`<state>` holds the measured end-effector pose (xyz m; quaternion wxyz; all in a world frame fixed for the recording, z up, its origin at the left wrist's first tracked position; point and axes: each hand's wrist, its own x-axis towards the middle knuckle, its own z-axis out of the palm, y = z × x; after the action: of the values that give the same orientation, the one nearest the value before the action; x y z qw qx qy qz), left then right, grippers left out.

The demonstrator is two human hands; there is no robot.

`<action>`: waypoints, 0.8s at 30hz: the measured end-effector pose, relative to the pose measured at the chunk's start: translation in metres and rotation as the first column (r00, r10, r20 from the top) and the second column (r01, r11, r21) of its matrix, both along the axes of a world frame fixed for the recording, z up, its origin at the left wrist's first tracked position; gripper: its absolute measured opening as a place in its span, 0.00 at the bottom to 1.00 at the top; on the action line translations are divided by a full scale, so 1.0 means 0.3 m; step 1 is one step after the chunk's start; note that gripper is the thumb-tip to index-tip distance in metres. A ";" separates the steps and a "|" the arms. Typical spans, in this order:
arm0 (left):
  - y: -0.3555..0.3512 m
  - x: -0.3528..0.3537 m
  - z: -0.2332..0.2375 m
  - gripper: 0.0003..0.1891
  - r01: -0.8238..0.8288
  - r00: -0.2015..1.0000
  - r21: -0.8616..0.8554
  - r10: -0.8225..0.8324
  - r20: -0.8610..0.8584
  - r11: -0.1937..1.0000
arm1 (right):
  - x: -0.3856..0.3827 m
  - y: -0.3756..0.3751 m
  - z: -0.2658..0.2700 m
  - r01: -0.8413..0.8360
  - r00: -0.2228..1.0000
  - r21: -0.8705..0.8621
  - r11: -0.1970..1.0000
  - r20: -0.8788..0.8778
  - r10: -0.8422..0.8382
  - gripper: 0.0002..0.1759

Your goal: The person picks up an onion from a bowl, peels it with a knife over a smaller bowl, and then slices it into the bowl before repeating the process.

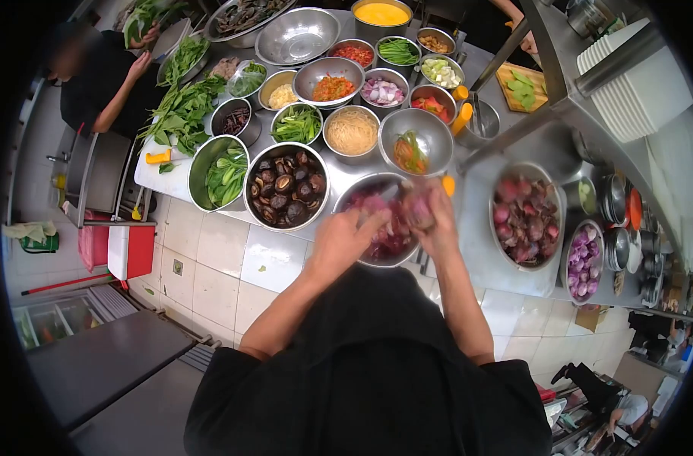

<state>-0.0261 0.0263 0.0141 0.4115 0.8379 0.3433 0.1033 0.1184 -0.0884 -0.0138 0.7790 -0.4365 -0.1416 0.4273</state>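
In the head view, my right hand [438, 216] is closed around a red onion [416, 211], which is blurred by motion. Beside it, over the same bowl, my left hand [348, 239] has its fingers curled together; whether anything sits between them is too blurred to make out. Below both hands stands a metal bowl [383, 263] with purple-red onion pieces or skins inside, partly hidden by the hands. To the right, a metal bowl of unpeeled red onions [525, 220] rests on the counter. Farther right is a tray of peeled purple onions [584, 260].
Bowls of dark mushrooms [286, 185], green leafy vegetables [226, 175], noodle-like shreds [351, 131] and sliced peppers [409, 152] crowd the counter. A metal shelf post [506, 135] rises at the right. Another person [107, 80] handles greens at the far left.
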 end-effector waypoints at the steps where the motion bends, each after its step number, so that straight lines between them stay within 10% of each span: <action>1: 0.003 -0.004 0.000 0.32 0.030 0.998 0.063 -0.027 -0.050 0.998 | 0.002 -0.008 -0.014 -0.019 1.000 0.027 0.999 0.023 0.019 0.23; 11: 0.041 0.005 -0.033 0.34 0.086 0.974 0.176 -0.046 -0.221 0.981 | -0.003 0.003 -0.057 -0.040 0.994 -0.014 0.999 0.101 0.042 0.28; 20: 0.052 0.049 -0.018 0.33 0.078 0.978 -0.507 0.032 0.205 0.858 | -0.013 -0.009 -0.038 -0.010 0.837 -0.208 0.978 0.534 0.122 0.32; 24: 0.036 0.061 0.008 0.31 0.113 0.992 -0.460 -0.078 0.094 0.881 | -0.030 -0.003 -0.019 0.013 0.820 -0.255 0.967 0.557 0.136 0.33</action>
<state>-0.0078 0.0372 0.0166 0.6168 0.7267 0.3010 0.0281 0.1095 -0.0891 -0.0193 0.6261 -0.6329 -0.3272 0.3167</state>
